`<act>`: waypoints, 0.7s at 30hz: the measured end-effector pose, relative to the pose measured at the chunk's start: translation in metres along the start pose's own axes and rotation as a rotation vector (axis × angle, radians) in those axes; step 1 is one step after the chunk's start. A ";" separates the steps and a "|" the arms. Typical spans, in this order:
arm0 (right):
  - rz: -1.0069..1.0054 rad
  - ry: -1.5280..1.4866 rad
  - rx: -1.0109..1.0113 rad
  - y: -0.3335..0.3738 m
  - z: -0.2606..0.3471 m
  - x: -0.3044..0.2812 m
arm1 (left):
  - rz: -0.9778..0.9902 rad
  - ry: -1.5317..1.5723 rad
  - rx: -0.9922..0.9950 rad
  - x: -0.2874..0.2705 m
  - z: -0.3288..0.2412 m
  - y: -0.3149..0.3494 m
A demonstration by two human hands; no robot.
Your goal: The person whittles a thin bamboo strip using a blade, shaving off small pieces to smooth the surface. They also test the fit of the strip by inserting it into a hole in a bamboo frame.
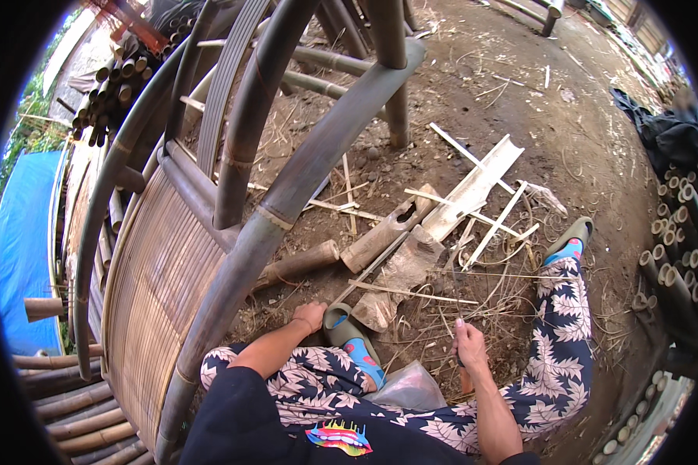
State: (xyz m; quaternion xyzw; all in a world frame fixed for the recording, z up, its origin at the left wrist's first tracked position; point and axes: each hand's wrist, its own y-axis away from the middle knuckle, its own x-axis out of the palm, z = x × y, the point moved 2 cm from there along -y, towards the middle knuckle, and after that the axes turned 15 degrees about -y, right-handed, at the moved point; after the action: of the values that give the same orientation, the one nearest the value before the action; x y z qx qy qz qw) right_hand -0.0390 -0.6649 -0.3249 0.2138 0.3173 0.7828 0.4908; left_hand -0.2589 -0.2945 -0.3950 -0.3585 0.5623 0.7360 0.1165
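My left hand (310, 316) is closed low beside my left clog (338, 325); what its fingers hold, if anything, is hidden. A thin bamboo strip (368, 273) slants away from near that hand and clog. My right hand (470, 346) grips a knife (466, 380), its brown handle end showing below the fist and a thin dark blade pointing away above it. Between the hands, a flattened piece of bamboo (399, 283) lies on the dirt. Farther off rest a split bamboo half (485, 182) and a bamboo section with a hole (388, 231). A clear plastic bag (411, 387) sits between my legs.
A large bamboo chair (163, 256) rises close on my left, its curved arm (310, 167) reaching forward. Thin strips and shavings (496, 302) litter the dirt. Bamboo poles (678, 232) are stacked at right, near a dark cloth (667, 128). A blue tarp (27, 248) hangs far left.
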 end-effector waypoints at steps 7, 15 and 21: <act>0.025 0.051 -0.091 0.012 0.003 -0.003 | -0.171 0.012 -0.110 -0.077 0.009 0.039; -0.095 0.392 -0.627 0.075 0.084 0.008 | -0.040 1.022 0.052 -0.212 -0.045 0.184; -0.093 0.564 -0.833 0.115 0.153 0.029 | -0.267 1.444 0.323 -0.193 -0.130 0.211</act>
State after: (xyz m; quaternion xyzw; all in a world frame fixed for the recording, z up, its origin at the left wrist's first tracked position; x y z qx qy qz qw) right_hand -0.0251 -0.6310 -0.1347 -0.2346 0.1074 0.8475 0.4640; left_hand -0.1900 -0.4395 -0.1251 -0.7958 0.5516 0.2058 -0.1418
